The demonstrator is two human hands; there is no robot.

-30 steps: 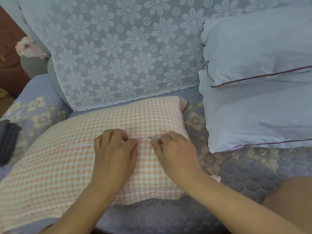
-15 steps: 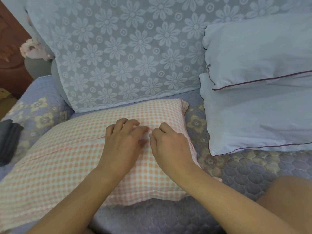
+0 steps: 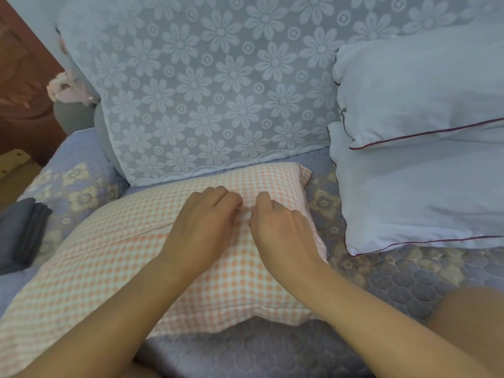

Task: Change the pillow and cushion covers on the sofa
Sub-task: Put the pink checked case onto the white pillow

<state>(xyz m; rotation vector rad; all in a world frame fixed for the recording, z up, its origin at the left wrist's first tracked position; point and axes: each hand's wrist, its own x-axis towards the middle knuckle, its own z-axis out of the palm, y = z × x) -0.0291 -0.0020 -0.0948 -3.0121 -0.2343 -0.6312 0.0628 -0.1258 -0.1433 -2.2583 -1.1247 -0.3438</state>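
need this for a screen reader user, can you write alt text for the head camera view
Both hands work at the seam of an orange checked pillow on a sofa, left hand and right hand pinching the fabric close together. Two white pillows are stacked at right, folded dark cloth lies at left.

Gingham pillow (image 3: 114, 268): matt woven cloth, soft, slightly creased. Backrest cover (image 3: 218, 85): lace-like cloth, raised flower pattern. Seat cover (image 3: 395, 282): quilted cloth, stitched hexagons, matt. White pillows (image 3: 422, 186): smooth matt cloth, dark piping. Folded grey cloth (image 3: 21, 236): matt. Cabinet (image 3: 24, 85): glossy carved wood.
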